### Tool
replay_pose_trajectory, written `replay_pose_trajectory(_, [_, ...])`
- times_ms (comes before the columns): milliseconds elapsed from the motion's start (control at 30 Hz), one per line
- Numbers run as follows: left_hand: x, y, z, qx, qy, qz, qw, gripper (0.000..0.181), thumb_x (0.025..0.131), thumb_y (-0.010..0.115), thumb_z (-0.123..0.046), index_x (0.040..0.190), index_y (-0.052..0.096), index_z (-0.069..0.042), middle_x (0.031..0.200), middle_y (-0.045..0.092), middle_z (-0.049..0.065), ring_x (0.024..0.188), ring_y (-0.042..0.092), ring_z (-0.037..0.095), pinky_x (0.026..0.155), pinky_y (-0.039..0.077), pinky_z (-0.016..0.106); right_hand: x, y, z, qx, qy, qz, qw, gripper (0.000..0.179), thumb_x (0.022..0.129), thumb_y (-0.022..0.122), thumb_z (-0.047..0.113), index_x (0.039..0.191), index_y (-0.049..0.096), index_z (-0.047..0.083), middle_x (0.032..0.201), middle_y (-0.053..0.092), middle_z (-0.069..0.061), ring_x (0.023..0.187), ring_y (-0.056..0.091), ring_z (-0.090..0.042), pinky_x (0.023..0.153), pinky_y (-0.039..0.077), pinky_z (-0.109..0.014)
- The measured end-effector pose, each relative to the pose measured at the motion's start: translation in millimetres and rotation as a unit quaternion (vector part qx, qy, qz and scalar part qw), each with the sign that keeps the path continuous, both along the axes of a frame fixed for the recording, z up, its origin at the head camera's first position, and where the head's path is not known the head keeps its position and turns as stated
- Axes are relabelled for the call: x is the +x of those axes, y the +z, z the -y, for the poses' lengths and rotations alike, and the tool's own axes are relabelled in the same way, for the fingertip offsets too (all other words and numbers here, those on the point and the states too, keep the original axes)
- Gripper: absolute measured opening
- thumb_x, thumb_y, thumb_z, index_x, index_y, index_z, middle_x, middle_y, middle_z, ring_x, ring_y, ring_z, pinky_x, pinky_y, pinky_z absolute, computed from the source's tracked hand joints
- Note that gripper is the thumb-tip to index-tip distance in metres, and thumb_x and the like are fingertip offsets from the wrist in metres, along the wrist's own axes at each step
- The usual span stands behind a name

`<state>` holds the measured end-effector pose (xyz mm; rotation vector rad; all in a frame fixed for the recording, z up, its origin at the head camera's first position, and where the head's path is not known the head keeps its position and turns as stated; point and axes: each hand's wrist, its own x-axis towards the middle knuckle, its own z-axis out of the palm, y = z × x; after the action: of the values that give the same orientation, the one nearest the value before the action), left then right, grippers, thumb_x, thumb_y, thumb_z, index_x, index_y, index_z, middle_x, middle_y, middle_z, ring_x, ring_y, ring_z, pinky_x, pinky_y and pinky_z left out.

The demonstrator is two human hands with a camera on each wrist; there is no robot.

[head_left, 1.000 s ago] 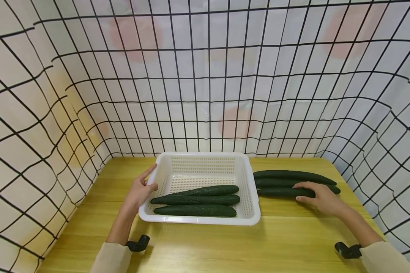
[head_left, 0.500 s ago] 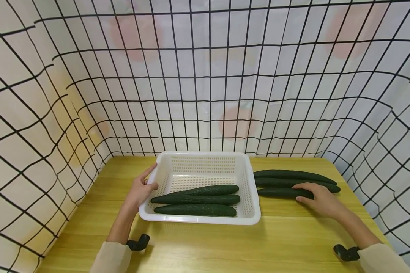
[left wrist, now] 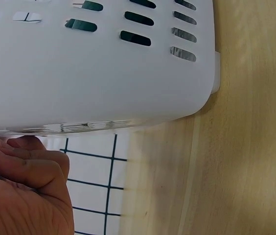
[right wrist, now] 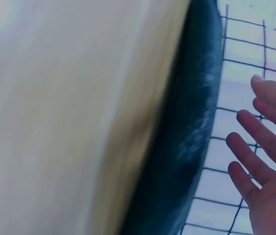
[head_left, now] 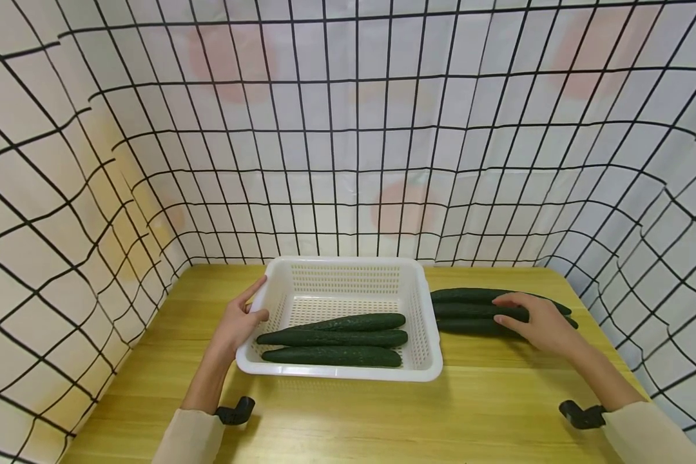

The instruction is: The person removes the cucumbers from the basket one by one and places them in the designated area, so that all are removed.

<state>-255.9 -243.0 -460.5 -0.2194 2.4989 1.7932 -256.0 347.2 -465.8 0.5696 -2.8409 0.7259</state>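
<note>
A white plastic basket [head_left: 339, 372] stands on the table with three dark green cucumbers [head_left: 348, 338] lying lengthwise in its front half. My left hand [head_left: 236, 325] grips the basket's left side, thumb over the rim; in the left wrist view its fingers [left wrist: 45, 161] curl against the basket's edge. Three more cucumbers [head_left: 470, 310] lie side by side on the table, right of the basket. Over their right half is my right hand [head_left: 542, 322], thumb and fingers apart above them. In the right wrist view its fingers [right wrist: 255, 156] are spread, away from the nearest cucumber [right wrist: 187, 122].
A yellowish wooden table [head_left: 348, 419] carries everything. Black wire mesh [head_left: 356, 129] with pale sheeting behind it encloses the back and both sides. The basket's back rim is close to the rear mesh. Each wrist bears a small black camera mount [head_left: 236, 411].
My right hand has risen a little and shifted left and back, from the front cucumber to over the middle one. The left hand and basket have stayed in place.
</note>
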Motion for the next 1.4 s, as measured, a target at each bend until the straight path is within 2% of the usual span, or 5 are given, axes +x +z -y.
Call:
replay_pose_trajectory(333, [1.0,1.5,-0.5,-0.004,0.001,0.005,1.0000,0.085,0.085,0.062,-0.003,0.158,0.039,-0.039,0.096,0.072,0.018,0.087,0.060,0.021,0.068,0.055,0.034,-17.5,25.2,43.8,-0.040,0.026,0.032,0.9983,0.045,0.100,0.066,0.033,0.138,0.063,0.010,0.138,0.065,-0.015,0.126,0.059,-0.040,0.102,0.046,-0.063])
replay_pose_trajectory(733, [1.3,-2.2,-0.1,0.008,0.000,0.001,1.0000,0.081,0.089,0.062,-0.007,0.158,0.039,-0.041,0.127,0.068,0.028,0.099,0.065,0.023,0.072,0.057,0.035,-26.4,55.9,100.7,-0.043,0.059,0.026,0.9970,0.047,0.099,0.066,0.042,0.138,0.064,0.016,0.135,0.067,-0.008,0.124,0.061,-0.036,0.102,0.047,-0.063])
replay_pose_trajectory(900, [1.0,-3.7,-0.8,0.014,0.004,-0.013,0.9998,0.075,0.093,0.064,-0.013,0.158,0.039,-0.040,0.125,0.069,0.029,0.098,0.068,0.024,0.074,0.059,0.035,-32.0,70.1,124.0,-0.043,0.082,0.024,0.9954,0.047,0.098,0.068,0.043,0.137,0.064,0.017,0.136,0.066,-0.007,0.123,0.062,-0.033,0.103,0.048,-0.061])
replay_pose_trajectory(1167, [2.9,-5.3,-0.4,0.033,0.017,-0.018,0.9992,0.069,0.095,0.065,-0.013,0.157,0.044,-0.037,0.115,0.074,0.026,0.092,0.072,0.023,0.072,0.060,0.036,-38.9,76.3,161.7,-0.065,0.136,0.041,0.9877,0.043,0.099,0.067,0.038,0.137,0.063,0.018,0.138,0.064,-0.005,0.121,0.061,-0.029,0.105,0.046,-0.060])
replay_pose_trajectory(1400, [2.8,-2.5,-0.7,0.017,0.022,-0.008,0.9996,0.070,0.093,0.065,-0.014,0.156,0.045,-0.038,0.114,0.075,0.024,0.089,0.069,0.019,0.070,0.059,0.034,-44.4,78.0,189.1,-0.067,0.178,0.046,0.9806,0.043,0.100,0.067,0.036,0.138,0.063,0.017,0.138,0.064,-0.004,0.121,0.062,-0.031,0.100,0.049,-0.057])
